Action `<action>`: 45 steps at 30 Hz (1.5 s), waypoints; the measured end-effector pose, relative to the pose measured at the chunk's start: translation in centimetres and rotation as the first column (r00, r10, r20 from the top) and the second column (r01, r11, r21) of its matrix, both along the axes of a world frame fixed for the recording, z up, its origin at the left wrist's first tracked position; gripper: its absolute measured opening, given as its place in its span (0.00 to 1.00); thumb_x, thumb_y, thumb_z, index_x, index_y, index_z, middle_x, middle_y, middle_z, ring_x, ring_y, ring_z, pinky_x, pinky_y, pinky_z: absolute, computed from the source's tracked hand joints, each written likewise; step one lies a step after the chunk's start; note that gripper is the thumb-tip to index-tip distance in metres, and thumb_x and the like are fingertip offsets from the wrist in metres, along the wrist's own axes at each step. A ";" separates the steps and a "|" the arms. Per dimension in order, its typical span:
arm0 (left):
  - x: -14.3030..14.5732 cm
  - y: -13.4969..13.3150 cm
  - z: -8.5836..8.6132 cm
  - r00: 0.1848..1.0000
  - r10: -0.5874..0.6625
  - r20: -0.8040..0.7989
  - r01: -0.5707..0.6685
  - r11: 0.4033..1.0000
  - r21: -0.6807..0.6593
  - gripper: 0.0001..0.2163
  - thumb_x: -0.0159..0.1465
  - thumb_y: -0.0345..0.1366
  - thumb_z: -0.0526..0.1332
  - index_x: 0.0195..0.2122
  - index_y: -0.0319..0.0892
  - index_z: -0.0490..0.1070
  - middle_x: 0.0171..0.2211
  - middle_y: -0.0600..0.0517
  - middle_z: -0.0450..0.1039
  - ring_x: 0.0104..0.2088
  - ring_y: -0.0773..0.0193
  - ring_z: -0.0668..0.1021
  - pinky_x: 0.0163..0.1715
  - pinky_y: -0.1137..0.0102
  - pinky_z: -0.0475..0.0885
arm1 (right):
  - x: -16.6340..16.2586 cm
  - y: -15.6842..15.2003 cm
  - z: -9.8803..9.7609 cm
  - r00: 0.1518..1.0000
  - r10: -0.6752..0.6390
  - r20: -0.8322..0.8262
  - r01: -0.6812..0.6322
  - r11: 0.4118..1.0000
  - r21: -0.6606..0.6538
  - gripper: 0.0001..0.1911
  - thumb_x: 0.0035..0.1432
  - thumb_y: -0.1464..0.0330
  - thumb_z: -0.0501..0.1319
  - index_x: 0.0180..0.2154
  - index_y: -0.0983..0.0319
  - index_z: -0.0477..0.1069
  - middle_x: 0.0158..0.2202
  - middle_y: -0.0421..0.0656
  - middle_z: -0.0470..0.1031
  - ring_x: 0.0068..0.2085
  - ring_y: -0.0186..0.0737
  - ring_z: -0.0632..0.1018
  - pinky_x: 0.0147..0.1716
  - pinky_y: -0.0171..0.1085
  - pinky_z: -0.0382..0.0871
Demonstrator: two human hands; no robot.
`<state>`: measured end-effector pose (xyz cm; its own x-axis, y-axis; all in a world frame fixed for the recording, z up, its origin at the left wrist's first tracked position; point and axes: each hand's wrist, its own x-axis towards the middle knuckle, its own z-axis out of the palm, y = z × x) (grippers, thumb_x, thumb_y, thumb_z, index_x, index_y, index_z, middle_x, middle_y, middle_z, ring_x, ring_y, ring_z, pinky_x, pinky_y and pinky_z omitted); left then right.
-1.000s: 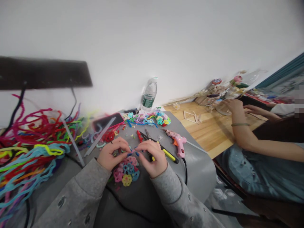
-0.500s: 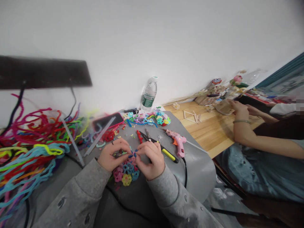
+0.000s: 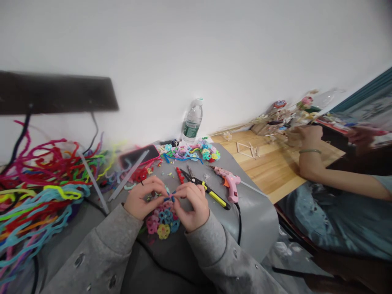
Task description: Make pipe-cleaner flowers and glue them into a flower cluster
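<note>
My left hand (image 3: 146,197) and my right hand (image 3: 192,204) meet over the grey table (image 3: 254,228), thumbs and forefingers pinched together. Between the fingertips is a small pinkish-purple pipe cleaner piece (image 3: 170,197), mostly covered by the fingers. Right below lies a cluster of small looped pipe cleaner flowers (image 3: 165,216) in pink, blue and yellow. Beyond my right hand rest black-and-yellow pliers (image 3: 217,197), with a red twisted piece (image 3: 179,175) at their tip. A pink hot glue gun (image 3: 231,183) with a glue stick in its back lies farther right.
Long colourful pipe cleaners (image 3: 39,204) heap up on the left. Clear glue sticks (image 3: 128,175) lie by a phone (image 3: 141,157). More flowers (image 3: 191,152) sit before a water bottle (image 3: 192,122). A black cord (image 3: 159,265) crosses the front. At right, a co-worker's arm (image 3: 330,173) reaches over a wooden table (image 3: 275,175).
My hands have shifted very slightly left, still pinching at the same spot. The co-worker's hands have moved apart, one now blurred farther right. Tools and flowers on my table stay put.
</note>
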<state>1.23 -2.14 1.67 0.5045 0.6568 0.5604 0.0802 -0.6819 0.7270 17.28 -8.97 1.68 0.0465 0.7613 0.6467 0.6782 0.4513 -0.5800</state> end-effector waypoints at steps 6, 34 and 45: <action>-0.2 0.3 -0.3 1.000 0.008 -0.006 -0.008 1.000 -0.020 0.03 0.57 0.30 0.62 0.28 0.40 0.74 0.30 0.50 0.70 0.31 0.65 0.74 0.31 0.71 0.70 | 1.5 0.6 0.8 0.995 0.100 0.012 -0.100 0.994 -0.053 0.05 0.50 0.73 0.58 0.32 0.60 0.70 0.31 0.41 0.74 0.35 0.38 0.74 0.35 0.39 0.59; -1.7 1.7 -0.8 0.969 0.114 -0.219 -0.117 0.993 0.002 0.03 0.58 0.31 0.59 0.32 0.41 0.72 0.32 0.49 0.72 0.35 0.63 0.74 0.32 0.72 0.70 | 0.7 1.4 -1.7 0.993 -0.021 0.116 0.027 0.998 -0.054 0.05 0.47 0.75 0.58 0.23 0.61 0.65 0.25 0.38 0.71 0.30 0.35 0.71 0.34 0.38 0.55; -1.8 2.0 -0.8 0.944 0.141 -0.299 -0.139 0.990 0.028 0.04 0.58 0.32 0.58 0.29 0.40 0.72 0.28 0.52 0.72 0.29 0.66 0.74 0.28 0.73 0.68 | -0.1 2.3 -2.1 0.991 0.059 0.117 -0.018 0.944 -0.329 0.06 0.44 0.76 0.60 0.22 0.61 0.65 0.23 0.36 0.67 0.30 0.35 0.70 0.31 0.35 0.55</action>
<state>-0.56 -0.15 0.84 0.5527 0.7300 0.4021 0.3883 -0.6525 0.6508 17.17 -6.68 -0.43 -0.0513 0.9312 0.3608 0.7395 0.2782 -0.6129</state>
